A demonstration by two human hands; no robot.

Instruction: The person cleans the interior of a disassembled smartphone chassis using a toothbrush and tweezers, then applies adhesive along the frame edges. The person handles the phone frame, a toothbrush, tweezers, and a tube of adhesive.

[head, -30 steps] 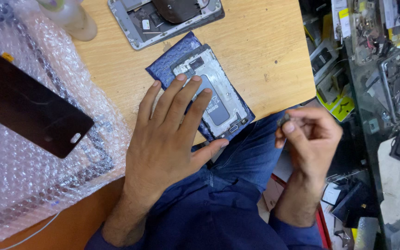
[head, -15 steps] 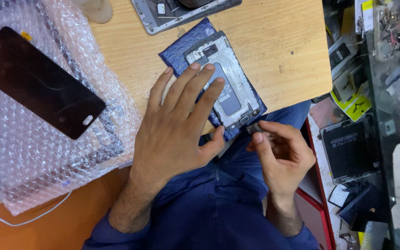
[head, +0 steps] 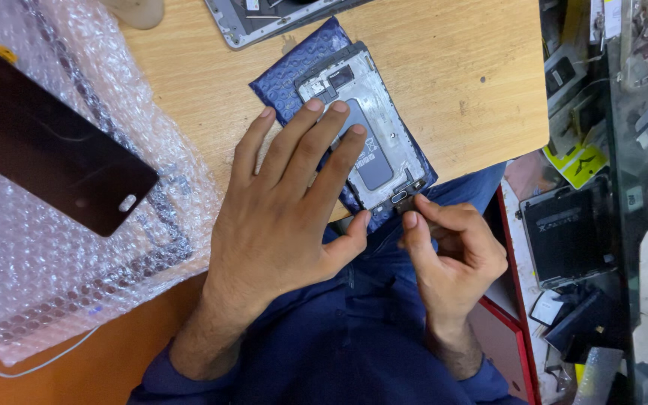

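Bubble wrap (head: 46, 262) covers the left end of the wooden worktop (head: 459, 67), and a dark glass phone screen (head: 50, 146) lies flat on it, tilted. At the top edge sits part of a grey tablet frame (head: 264, 21), its open side up, with small parts inside that I cannot make out.

Further along, the left hand (head: 283, 217) lies palm down, fingers spread and flat, pressing on a silver phone frame (head: 373, 131). It grips nothing; the fingertips rest on the frame's upper half and the thumb points toward its lower corner. The frame lies on a blue padded pouch (head: 298, 71), near the worktop's front edge, slanting from upper left to lower right.

Just beside that lower end, the right hand (head: 451, 251) has thumb and forefinger pinched together at the frame's bottom edge, touching it. Whether something small sits in the pinch I cannot tell.

Right of the worktop, dark phone parts (head: 564, 232) lie on shelves.
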